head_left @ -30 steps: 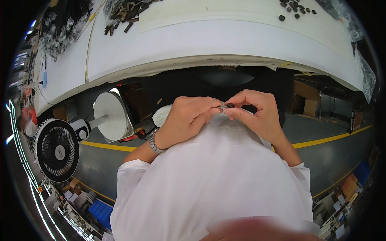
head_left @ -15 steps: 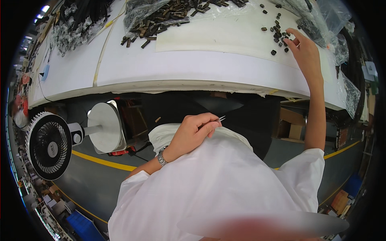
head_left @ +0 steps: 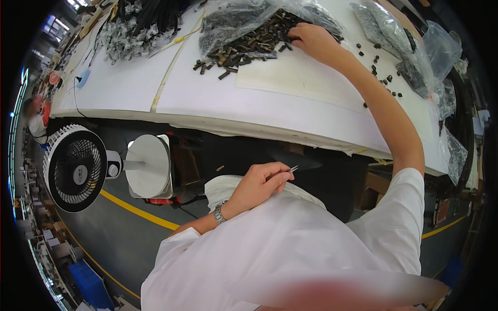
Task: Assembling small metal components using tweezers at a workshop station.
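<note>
My left hand rests over my lap, closed around a pair of metal tweezers whose two tips stick out past the fingers. Over on the table, my right hand reaches to the right edge of a heap of small dark brown-black rectangular parts. Its fingers are bent and slightly apart, with the fingertips at the parts; I make out nothing held between them. Beneath that hand and wrist lies a pale sheet. Several small black pieces are scattered to the right of my forearm.
Clear plastic bags lie behind the heap and at the table's right. Black cables with wrapped ends sit at the far left. A white and black fan and a round white stool stand left of my legs.
My right hand has moved left from the scattered black pieces to the heap of dark parts. The left hand still holds the tweezers over my lap. The whole view has shifted slightly.
</note>
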A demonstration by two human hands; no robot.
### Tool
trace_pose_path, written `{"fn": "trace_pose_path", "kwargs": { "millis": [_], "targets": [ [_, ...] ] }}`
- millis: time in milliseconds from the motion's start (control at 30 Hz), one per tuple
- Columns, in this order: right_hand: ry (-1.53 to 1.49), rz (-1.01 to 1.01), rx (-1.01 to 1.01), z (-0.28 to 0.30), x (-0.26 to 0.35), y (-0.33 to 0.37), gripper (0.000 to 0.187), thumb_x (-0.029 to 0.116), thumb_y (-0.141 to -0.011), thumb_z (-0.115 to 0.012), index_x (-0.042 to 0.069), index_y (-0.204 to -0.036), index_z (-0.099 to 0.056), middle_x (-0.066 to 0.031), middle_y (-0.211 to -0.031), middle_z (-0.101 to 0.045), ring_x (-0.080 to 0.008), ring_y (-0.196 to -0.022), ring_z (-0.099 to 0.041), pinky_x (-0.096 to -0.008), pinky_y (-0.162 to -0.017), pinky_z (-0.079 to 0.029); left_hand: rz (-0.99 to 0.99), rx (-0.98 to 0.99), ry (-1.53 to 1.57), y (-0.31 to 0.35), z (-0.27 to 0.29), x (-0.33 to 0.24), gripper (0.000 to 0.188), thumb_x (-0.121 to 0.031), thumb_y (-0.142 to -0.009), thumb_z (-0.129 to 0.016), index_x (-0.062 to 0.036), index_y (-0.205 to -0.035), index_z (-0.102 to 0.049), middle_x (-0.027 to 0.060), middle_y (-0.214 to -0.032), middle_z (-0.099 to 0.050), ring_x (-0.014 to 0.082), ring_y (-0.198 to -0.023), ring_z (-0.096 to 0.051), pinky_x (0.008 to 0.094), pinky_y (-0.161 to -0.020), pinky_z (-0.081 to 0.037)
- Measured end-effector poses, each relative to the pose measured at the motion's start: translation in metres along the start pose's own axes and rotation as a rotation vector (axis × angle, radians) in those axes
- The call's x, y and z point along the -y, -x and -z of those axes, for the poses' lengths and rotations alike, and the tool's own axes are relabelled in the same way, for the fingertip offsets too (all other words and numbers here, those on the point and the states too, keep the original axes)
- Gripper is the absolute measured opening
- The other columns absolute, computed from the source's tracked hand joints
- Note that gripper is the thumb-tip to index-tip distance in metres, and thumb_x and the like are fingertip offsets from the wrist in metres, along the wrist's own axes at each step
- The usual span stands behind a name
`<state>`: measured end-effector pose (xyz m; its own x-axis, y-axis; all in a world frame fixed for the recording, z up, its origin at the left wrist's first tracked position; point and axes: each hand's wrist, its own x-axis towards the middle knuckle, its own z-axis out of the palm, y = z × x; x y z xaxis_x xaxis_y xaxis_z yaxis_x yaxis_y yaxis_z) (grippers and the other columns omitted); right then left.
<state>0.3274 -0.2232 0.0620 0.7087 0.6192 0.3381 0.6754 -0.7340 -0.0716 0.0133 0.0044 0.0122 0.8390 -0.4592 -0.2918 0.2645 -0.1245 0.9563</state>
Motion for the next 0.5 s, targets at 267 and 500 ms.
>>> {"fn": "trace_pose_path", "kwargs": {
  "millis": [267, 500],
  "targets": [
    [-0.34, -0.183, 0.11, 0.037, 0.02, 0.021, 0.014, 0.005, -0.087, -0.077, -0.003, -0.092, -0.067, -0.0097, -0.075, -0.068, -0.0188, -0.067, -0.063, -0.0347, -0.065, -0.052, -0.021, 0.052, 0.086, 0.004, -0.002, 0.02, 0.021, -0.017, -0.108, -0.06, -0.0011, -0.109, -0.074, -0.0027, -0.072, -0.061, 0.0036, -0.064, -0.049, 0.0225, -0.058, -0.039],
    [-0.722, -0.438, 0.055, 0.038, 0.001, 0.028, 0.01, 0.012, -0.095, -0.075, 0.002, -0.094, -0.074, -0.0003, -0.078, -0.069, -0.0072, -0.069, -0.064, -0.0237, -0.063, -0.054, -0.062, 0.079, 0.026, 0.001, -0.005, 0.012, 0.022, -0.018, -0.108, -0.06, -0.0009, -0.11, -0.074, -0.0029, -0.072, -0.061, 0.0037, -0.065, -0.049, 0.0221, -0.057, -0.038]
  ]
}}
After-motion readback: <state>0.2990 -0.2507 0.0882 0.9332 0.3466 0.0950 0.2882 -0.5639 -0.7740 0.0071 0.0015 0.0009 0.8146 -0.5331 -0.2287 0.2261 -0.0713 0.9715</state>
